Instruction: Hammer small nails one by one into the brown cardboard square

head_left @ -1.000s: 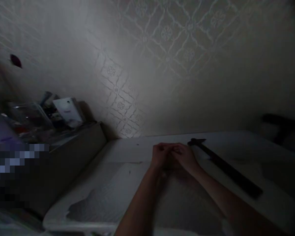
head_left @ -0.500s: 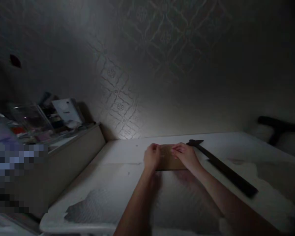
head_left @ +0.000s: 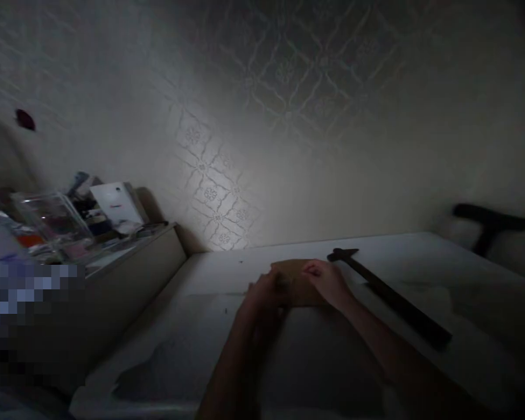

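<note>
A small flat brown board, of wood or cardboard, lies on the white table between my hands. My left hand is over its left side, fingers curled down and in shadow; whatever they may grip is too dark to make out. Above the board's right part, my right hand holds thumb and fingertips pinched together, and anything between them is too small to see. A hammer rests to the right of my right hand, its head toward the wall and its dark handle slanting toward me.
The white table meets a patterned wall at the back. Tiny dark bits, perhaps nails, lie left of the board. On the left a raised shelf carries a white box and a clear plastic case. A black T-shaped object stands at right.
My left hand has turned and shifted slightly left and down, its fingers now reaching over the board. My right hand stays pinched and has barely moved. The view has tilted slightly.
</note>
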Action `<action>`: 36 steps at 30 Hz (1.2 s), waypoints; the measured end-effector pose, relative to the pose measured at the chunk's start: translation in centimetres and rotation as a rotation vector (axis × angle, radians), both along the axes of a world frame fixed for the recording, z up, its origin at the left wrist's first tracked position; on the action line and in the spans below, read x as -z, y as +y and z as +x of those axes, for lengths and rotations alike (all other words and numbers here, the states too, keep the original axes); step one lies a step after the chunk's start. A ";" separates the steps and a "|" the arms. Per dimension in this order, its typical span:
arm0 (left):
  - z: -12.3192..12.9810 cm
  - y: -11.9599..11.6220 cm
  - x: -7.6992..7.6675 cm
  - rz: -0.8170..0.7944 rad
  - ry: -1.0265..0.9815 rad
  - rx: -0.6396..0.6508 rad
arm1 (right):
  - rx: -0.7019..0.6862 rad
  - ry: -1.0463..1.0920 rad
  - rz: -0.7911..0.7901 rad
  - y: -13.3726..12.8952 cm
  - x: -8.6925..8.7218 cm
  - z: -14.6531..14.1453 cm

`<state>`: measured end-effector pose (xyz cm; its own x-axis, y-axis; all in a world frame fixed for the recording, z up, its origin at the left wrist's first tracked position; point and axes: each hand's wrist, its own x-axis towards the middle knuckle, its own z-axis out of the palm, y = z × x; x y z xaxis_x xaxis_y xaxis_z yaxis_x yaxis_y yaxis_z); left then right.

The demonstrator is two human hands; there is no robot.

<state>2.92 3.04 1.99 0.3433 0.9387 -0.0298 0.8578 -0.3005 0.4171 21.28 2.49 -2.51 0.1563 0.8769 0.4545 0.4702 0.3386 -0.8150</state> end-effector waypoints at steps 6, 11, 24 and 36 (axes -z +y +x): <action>0.8 -0.8 -0.1 0.005 0.168 0.059 | -0.025 -0.243 -0.062 -0.9 -0.7 -0.2; 1.2 -0.8 0.0 0.005 0.184 0.053 | -0.020 -0.321 -0.077 -0.7 -0.3 -0.3; 1.3 -0.9 -0.1 0.005 0.168 0.054 | -0.036 -0.388 -0.049 -0.9 -0.3 -0.6; 1.4 -1.1 -0.3 0.002 0.168 0.050 | -0.038 -0.409 -0.034 -1.1 -0.4 -0.7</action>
<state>4.33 1.90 2.30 0.3802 0.9206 -0.0892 0.8991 -0.3453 0.2690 20.63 1.38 -2.11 -0.0643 0.8941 0.4432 0.7450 0.3385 -0.5748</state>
